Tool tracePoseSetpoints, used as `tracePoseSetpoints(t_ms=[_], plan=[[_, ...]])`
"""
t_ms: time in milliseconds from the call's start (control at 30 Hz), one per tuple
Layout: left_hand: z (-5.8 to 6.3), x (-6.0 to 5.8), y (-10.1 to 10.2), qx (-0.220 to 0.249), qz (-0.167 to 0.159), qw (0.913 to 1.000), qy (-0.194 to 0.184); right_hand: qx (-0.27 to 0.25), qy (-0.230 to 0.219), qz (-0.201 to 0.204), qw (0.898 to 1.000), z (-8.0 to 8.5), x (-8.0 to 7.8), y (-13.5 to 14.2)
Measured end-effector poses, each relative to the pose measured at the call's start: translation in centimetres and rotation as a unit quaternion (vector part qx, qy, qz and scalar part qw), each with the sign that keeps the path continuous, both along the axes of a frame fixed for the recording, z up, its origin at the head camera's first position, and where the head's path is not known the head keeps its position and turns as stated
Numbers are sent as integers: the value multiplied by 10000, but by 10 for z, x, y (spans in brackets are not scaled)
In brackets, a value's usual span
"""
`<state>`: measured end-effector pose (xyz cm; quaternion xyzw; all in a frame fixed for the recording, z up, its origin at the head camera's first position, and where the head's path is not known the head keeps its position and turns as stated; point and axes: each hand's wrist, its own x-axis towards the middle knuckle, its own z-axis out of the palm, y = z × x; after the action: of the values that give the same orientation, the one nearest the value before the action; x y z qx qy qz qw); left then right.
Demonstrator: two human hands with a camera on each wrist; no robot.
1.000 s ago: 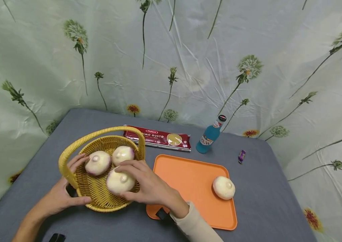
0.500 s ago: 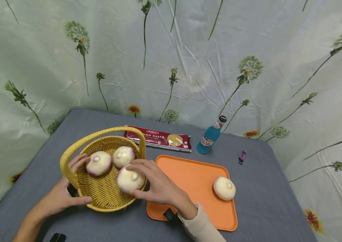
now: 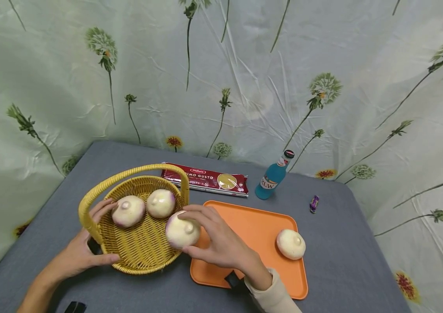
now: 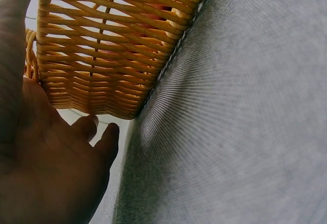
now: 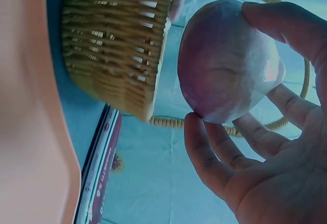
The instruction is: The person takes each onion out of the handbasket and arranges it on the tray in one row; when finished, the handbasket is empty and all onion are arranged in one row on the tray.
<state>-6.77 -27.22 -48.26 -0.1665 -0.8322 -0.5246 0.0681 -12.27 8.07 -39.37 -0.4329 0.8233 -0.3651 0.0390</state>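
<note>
My right hand (image 3: 223, 243) pinches a white and purple turnip (image 3: 180, 230) between thumb and fingertips, at the right rim of a yellow wicker basket (image 3: 137, 248). In the right wrist view the turnip (image 5: 225, 63) is held up above the basket's rim level, apart from it. My left hand (image 3: 78, 254) holds the basket's left side, its thumb at the front rim and its fingers reaching under the handle (image 3: 127, 174). Inside the basket lie two turnips, one at the left (image 3: 128, 211) and one at the back (image 3: 160, 203). Another turnip (image 3: 290, 244) sits on the orange tray (image 3: 249, 226).
Behind the basket and tray lies a red pasta packet (image 3: 209, 180). A blue bottle (image 3: 271, 178) stands to its right. A small purple wrapped candy (image 3: 314, 204) lies on the grey tablecloth (image 3: 343, 261). A dark object (image 3: 75, 307) shows at the front edge.
My right hand has lifted the turnip from inside the basket and carried it right, to the rim beside the tray. The left hand and basket stay nearly in place.
</note>
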Motion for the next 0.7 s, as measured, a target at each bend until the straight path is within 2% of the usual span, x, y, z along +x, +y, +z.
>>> tracePoseSetpoints(t_ms=[233,367,700], plan=[[0,0,1,9,17,10000,68,48,-232,-257,9994,-2,0,16],[2,0,2,10,33,10000,68,40,-207,-463,9987,-6,0,28],[5,1,4,158,-95,9995,243,257,-390,-1009,9938,-11,-1,57]])
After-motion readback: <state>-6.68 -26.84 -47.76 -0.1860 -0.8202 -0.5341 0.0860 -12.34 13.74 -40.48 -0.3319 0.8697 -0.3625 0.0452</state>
